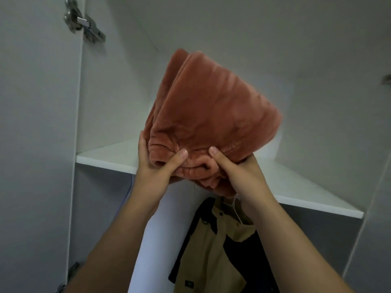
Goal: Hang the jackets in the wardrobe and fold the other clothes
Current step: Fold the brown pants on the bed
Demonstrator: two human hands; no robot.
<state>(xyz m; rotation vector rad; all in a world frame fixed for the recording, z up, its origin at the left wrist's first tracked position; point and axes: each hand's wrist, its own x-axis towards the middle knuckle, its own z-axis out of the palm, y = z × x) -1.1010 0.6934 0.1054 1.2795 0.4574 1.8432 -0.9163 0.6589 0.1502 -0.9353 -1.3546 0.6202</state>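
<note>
Garment: folded rust-coloured fleece garment (pixel 213 115), held up over the front edge of the white wardrobe shelf (pixel 110 158).
Left hand (pixel 157 166): grips its lower left corner, thumb on top.
Right hand (pixel 237 170): grips the lower edge beside it.
Below: tan-and-black jacket (pixel 215 246) hanging under the shelf.

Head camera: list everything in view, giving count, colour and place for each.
wardrobe: one, pale grey-white, fills the view, open
shelf: one, white, across the wardrobe at mid-height
folded garment: one, rust-pink fleece, held up over the shelf's front edge
jacket: one, tan and black, hanging below the shelf
hinge: one, silver metal, top left where the door meets the wardrobe side
left hand: one, grips the garment's lower edge, thumb on the front
right hand: one, grips the same edge beside it, thumb on the front
</note>
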